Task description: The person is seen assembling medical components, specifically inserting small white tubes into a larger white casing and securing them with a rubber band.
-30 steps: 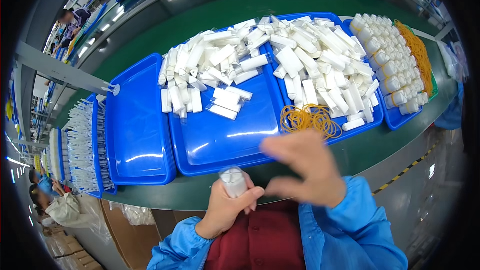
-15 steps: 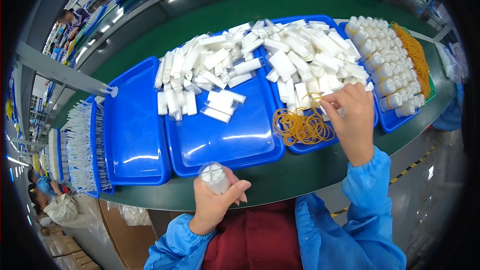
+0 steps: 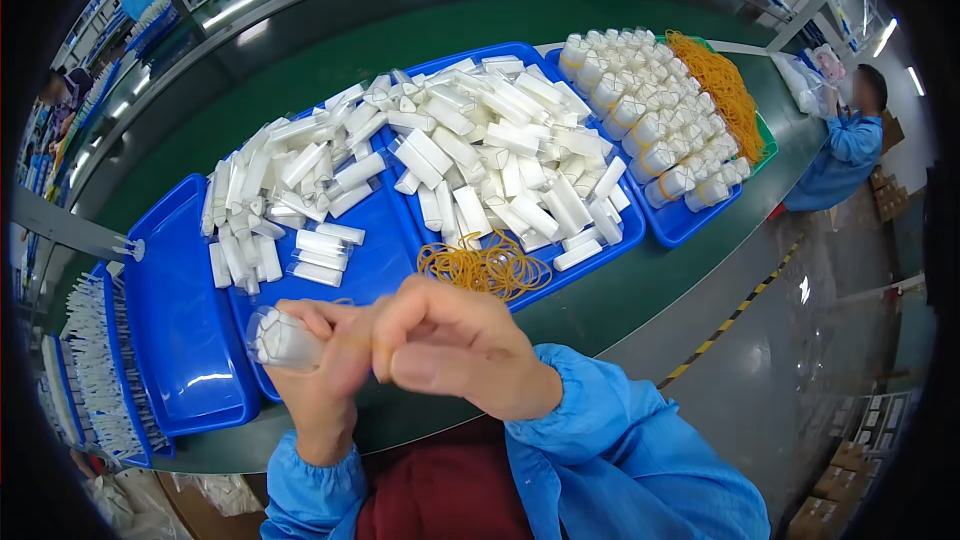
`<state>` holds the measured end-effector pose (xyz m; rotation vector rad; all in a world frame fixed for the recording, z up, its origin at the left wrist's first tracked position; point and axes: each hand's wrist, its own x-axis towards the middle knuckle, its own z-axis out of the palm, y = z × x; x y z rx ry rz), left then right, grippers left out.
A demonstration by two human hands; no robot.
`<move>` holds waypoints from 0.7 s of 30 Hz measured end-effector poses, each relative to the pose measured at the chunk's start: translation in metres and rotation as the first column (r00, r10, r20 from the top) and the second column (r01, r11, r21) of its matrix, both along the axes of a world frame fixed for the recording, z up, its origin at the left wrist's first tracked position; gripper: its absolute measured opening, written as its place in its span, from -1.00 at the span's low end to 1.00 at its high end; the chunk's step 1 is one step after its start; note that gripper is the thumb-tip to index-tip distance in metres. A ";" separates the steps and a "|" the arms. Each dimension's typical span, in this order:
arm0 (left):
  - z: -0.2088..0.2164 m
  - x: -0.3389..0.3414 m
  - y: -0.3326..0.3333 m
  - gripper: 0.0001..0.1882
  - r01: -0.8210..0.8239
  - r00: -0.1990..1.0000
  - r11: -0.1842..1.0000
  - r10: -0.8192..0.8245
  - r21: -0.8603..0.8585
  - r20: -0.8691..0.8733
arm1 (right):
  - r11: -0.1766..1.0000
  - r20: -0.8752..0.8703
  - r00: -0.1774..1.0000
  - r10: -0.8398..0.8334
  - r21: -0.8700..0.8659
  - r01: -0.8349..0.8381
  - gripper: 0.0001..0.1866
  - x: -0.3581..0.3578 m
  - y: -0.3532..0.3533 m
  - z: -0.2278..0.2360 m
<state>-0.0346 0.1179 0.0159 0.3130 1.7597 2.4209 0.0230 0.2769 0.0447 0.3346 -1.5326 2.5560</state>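
My left hand is closed around a bundle of white packets in clear film, their folded ends facing left. Against it, my right hand pinches a thin yellow rubber band, which is blurred and partly hidden by the fingers. Just beyond my hands a loose heap of rubber bands lies at the near end of a blue tray. Many loose white packets in clear film are piled behind it, across two trays.
An unfilled blue tray stands at left, beside a rack of thin white pieces. At right, a blue tray holds banded bundles, next to a green tray of rubber bands. Another person is at far right.
My right hand has come from the rubber band heap to my left hand, bringing a band with it. The bundle is now tilted to the left. The whole view has turned rightward.
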 end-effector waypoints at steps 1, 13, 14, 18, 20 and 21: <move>0.003 0.005 -0.003 -0.68 0.061 0.997 0.998 -0.060 -0.010 0.053 | 0.984 0.058 0.998 0.012 -0.180 -0.002 -0.77 -0.001 -0.005 0.001; 0.051 0.009 -0.061 -0.63 0.294 0.953 0.847 -0.226 -0.442 0.200 | 0.134 -0.347 0.937 0.041 0.931 0.339 -0.42 -0.017 0.051 -0.013; 0.041 -0.003 -0.072 -0.60 0.233 0.971 0.939 -0.214 -0.251 0.103 | 0.254 -0.263 0.961 0.086 0.938 0.234 -0.41 -0.010 0.060 -0.017; 0.015 -0.030 -0.097 -0.68 -0.115 0.982 0.991 0.102 0.074 0.161 | 0.942 -0.147 0.947 0.286 0.222 -0.251 -0.24 0.019 0.047 0.001; 0.019 -0.026 -0.079 -0.71 -0.222 0.970 0.974 0.216 0.043 0.109 | 0.931 -0.163 0.972 0.171 -0.295 -0.214 -0.17 0.011 0.030 0.011; 0.023 -0.018 -0.058 -0.71 -0.245 0.969 0.969 0.244 0.022 0.037 | 0.838 -0.186 0.977 0.100 -0.513 -0.183 -0.12 0.007 0.023 0.014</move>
